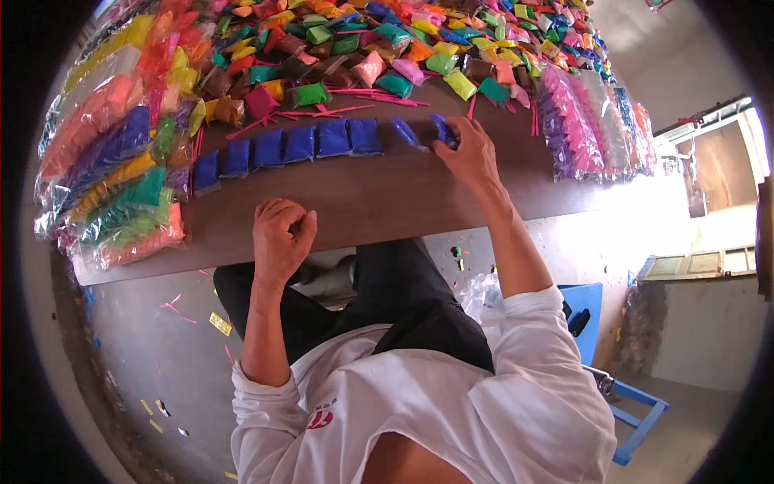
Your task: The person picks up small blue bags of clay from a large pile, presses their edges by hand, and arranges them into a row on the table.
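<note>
My right hand [470, 153] is at the right end of a row of small blue packets [299, 143], its fingers closed on one blue packet [443, 131] that stands tilted. Just left of it another blue packet [405, 131] leans at an angle, apart from the row. The row's several packets lie side by side on the brown table [322, 202]. My left hand [282, 235] hovers near the table's front edge, its fingers curled in and the thumb pointing right; nothing shows in it.
A large heap of colourful small packets [347, 44] covers the back of the table. Clear bags of packets stand at the left [121, 177] and right [576, 121]. Pink strips [355, 98] lie before the heap. A blue stand [584, 315] is beside my right arm.
</note>
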`<state>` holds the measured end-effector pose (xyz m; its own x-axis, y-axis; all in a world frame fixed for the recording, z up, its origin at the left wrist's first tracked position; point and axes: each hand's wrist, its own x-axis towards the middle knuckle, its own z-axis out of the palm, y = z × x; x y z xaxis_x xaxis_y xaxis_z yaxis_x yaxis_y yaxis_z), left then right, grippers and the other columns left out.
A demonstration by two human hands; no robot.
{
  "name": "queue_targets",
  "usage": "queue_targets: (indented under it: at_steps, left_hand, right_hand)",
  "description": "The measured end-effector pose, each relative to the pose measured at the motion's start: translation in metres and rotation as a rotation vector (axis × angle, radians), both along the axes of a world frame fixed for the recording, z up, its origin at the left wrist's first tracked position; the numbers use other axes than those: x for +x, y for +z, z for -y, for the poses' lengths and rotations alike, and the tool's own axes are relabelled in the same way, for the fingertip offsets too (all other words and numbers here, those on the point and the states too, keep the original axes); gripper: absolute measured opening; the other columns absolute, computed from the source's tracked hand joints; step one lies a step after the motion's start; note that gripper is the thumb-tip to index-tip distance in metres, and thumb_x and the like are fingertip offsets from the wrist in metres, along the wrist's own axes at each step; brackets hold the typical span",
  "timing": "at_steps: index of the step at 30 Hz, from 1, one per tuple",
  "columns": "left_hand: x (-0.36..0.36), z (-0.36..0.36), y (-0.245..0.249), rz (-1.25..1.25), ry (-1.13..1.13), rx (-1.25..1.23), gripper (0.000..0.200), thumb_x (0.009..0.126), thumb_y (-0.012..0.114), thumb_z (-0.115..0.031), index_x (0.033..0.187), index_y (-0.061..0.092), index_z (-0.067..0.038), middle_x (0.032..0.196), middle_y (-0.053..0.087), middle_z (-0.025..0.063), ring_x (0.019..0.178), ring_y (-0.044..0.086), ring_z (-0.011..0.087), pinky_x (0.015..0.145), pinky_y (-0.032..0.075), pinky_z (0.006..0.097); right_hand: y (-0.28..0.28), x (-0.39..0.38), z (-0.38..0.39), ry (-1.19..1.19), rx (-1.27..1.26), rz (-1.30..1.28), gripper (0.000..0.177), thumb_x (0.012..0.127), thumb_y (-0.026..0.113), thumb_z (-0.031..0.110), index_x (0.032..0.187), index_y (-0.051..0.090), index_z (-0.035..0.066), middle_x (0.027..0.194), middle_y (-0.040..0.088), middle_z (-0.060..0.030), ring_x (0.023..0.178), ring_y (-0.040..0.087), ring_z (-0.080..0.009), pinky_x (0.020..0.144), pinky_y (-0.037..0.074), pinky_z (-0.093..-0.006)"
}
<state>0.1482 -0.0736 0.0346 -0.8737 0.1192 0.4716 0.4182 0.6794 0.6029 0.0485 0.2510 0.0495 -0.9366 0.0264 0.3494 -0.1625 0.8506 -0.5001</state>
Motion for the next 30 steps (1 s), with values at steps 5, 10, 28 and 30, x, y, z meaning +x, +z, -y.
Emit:
queue_targets:
  at_steps: [5,10,28,30]
  left_hand:
    - [-0.001,0.0,-0.005,-0.015,0.002,0.008,0.019,0.078,0.069,-0.009,0.066,0.056,-0.002,0.069,0.058,0.0102,0.077,0.058,0.0309,0.081,0.043,0.0415]
    - [-0.001,0.001,-0.005,0.004,-0.001,-0.015,0.019,0.078,0.069,-0.009,0.066,0.056,-0.002,0.07,0.059,0.0097,0.077,0.058,0.0307,0.081,0.043,0.0411]
    - [-0.001,-0.001,-0.006,-0.006,0.032,-0.004,0.016,0.079,0.069,-0.009,0.069,0.059,-0.003,0.074,0.061,0.0095,0.079,0.058,0.0301,0.08,0.043,0.0395]
    - [-0.002,-0.002,-0.007,-0.034,0.033,-0.003,0.018,0.079,0.069,-0.009,0.066,0.057,-0.003,0.072,0.06,0.0092,0.076,0.058,0.03,0.079,0.043,0.0396]
  right_hand:
    - [-0.024,-0.007,-0.04,-0.016,-0.322,-0.01,0.035,0.083,0.068,0.016,0.113,0.064,-0.001,0.091,0.068,-0.0124,0.078,0.065,-0.0219,0.07,0.053,-0.0337]
    - [-0.008,0.006,-0.046,0.004,-0.716,0.243,0.029,0.092,0.06,0.011,0.116,0.064,-0.005,0.088,0.066,-0.0059,0.07,0.061,-0.0084,0.06,0.05,-0.0233]
    - [0.003,0.017,-0.005,0.093,0.125,-0.267,0.034,0.081,0.072,0.022,0.111,0.065,0.009,0.12,0.06,-0.0111,0.112,0.056,-0.0332,0.098,0.043,-0.0451]
    - [0.005,0.023,0.004,0.263,0.126,-0.213,0.033,0.081,0.072,0.02,0.11,0.066,0.008,0.117,0.061,-0.0114,0.109,0.057,-0.0331,0.096,0.044,-0.0446]
